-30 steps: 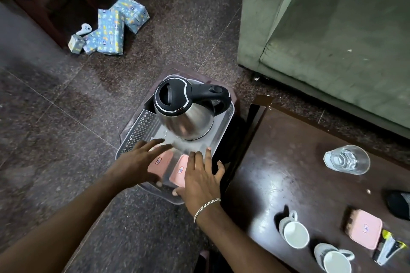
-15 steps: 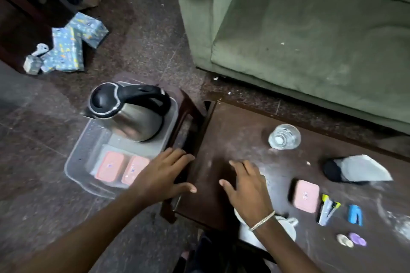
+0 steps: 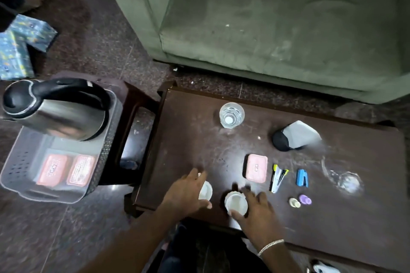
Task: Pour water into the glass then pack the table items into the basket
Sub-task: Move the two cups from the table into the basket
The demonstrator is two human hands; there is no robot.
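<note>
On the dark wooden table (image 3: 332, 217) stand two white cups near its front edge. My left hand (image 3: 186, 195) curls around the left cup (image 3: 206, 189). The fingers and thumb of my right hand (image 3: 255, 208) wrap the right cup (image 3: 236, 203). A glass of water (image 3: 231, 115) stands upright further back. To the left, a clear plastic basket (image 3: 20, 162) sits on a dark stool and holds a steel kettle (image 3: 60, 113) and two pink boxes (image 3: 66, 169).
A third pink box (image 3: 256, 168), a white and yellow stapler (image 3: 278, 178), a blue stapler (image 3: 302, 178), two small round tokens (image 3: 300, 200), a black and grey object (image 3: 295, 135) and a clear glass piece (image 3: 346, 180) lie on the table. Behind is a green sofa (image 3: 277, 29).
Both hands left the basket and moved right onto the table. They have come down around the two white cups. The view has swung right with them.
</note>
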